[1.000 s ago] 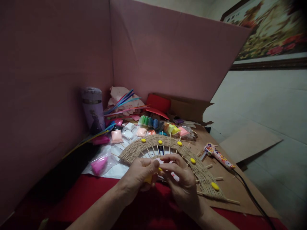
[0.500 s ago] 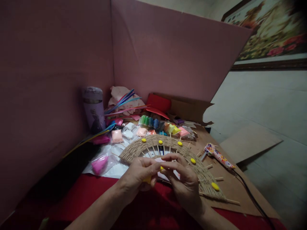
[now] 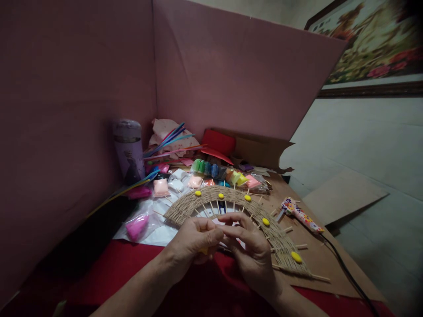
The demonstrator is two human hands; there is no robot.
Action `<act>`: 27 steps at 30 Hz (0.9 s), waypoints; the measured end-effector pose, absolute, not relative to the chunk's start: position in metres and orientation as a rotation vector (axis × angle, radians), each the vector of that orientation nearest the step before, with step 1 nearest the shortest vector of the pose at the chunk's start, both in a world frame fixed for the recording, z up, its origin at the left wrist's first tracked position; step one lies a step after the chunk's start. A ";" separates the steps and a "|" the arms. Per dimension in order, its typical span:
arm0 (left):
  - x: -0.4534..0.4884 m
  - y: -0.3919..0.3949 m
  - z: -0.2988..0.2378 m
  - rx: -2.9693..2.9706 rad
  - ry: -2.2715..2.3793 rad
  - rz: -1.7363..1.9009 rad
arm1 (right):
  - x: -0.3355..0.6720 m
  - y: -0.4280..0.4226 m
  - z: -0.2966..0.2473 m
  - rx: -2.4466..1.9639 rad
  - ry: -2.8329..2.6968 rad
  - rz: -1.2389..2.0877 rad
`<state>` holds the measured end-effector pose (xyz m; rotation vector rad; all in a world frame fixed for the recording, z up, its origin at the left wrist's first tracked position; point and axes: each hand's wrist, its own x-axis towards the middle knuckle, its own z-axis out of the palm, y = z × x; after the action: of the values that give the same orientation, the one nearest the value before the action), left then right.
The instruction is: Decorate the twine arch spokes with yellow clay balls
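My left hand (image 3: 197, 241) is closed, thumb against the bent fingers, around a lump of yellow modelling clay (image 3: 204, 251) that shows below the thumb. Its fingertips meet those of my right hand (image 3: 253, 253), which is pinched too. The small yellow clay piece between the fingertips is covered by the fingers now. Just beyond both hands lies a fan-shaped arch woven from brown cord (image 3: 185, 207) on thin wooden sticks. Several yellow clay dots (image 3: 247, 198) sit along its band. Something pale pink near the arch's centre is mostly hidden behind my hands.
Packets of coloured clay, among them a pink one (image 3: 137, 226), lie at the left and back. A purple tumbler (image 3: 128, 152) stands by the pink partition (image 3: 238, 70). On the cardboard (image 3: 333, 259) at right rests a flower-patterned glue gun (image 3: 300, 215) with a black cord.
The yellow piece seen between my fingertips has gone out of sight behind them. My right hand has shifted slightly left, and its fingers have turned a little. The arch stays in place.
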<state>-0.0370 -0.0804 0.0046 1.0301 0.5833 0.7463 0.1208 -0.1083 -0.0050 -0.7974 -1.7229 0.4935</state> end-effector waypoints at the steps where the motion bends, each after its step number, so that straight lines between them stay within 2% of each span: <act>1: -0.037 -0.081 0.005 1.036 0.573 0.738 | 0.121 -0.108 -0.005 -0.809 -1.712 0.502; 27: -0.038 -0.079 0.005 1.028 0.549 0.701 | 0.122 -0.110 -0.004 -0.782 -1.689 0.549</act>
<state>-0.0377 -0.0792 0.0052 1.0284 0.5488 0.7011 0.1216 -0.1105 -0.0039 -0.7820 -1.6891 0.5494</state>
